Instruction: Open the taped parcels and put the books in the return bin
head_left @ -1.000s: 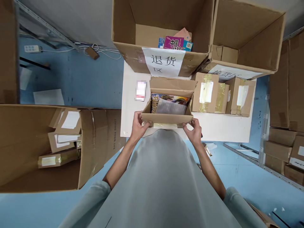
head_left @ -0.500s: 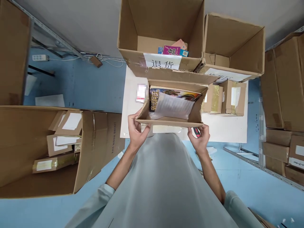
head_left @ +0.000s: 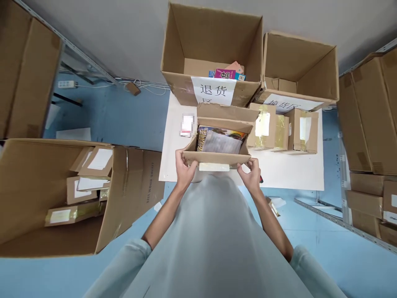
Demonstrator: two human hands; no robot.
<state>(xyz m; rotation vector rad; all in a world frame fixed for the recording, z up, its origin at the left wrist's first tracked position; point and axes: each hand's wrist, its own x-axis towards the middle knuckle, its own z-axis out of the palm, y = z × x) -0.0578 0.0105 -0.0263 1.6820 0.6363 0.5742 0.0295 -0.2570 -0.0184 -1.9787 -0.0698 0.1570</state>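
In front of me an open cardboard box [head_left: 217, 157] is gripped at its two near corners. My left hand [head_left: 185, 169] closes on the left corner, thumb along the near side. My right hand [head_left: 251, 174] pinches the right corner in the same way. Inside the box stands a book with a colourful cover [head_left: 202, 138], partly covered by a pale printed sheet [head_left: 221, 142]. A white label [head_left: 214, 167] shows on the near side of the box. Beside my right hand a small red and black object [head_left: 261, 179] is mostly hidden.
Two large open cartons stand behind: a left carton [head_left: 173, 89] with booklets and a right carton [head_left: 322, 82]. Taped parcels [head_left: 305, 132] sit on the right of the white table [head_left: 288, 174]. At left a big carton [head_left: 133, 178] holds several parcels; shelves [head_left: 366, 116] stand right.
My view has shifted slightly, and the box looks smaller and lower, with its back flap raised. More of the parcels at right shows. Both hands keep hold of the near corners.
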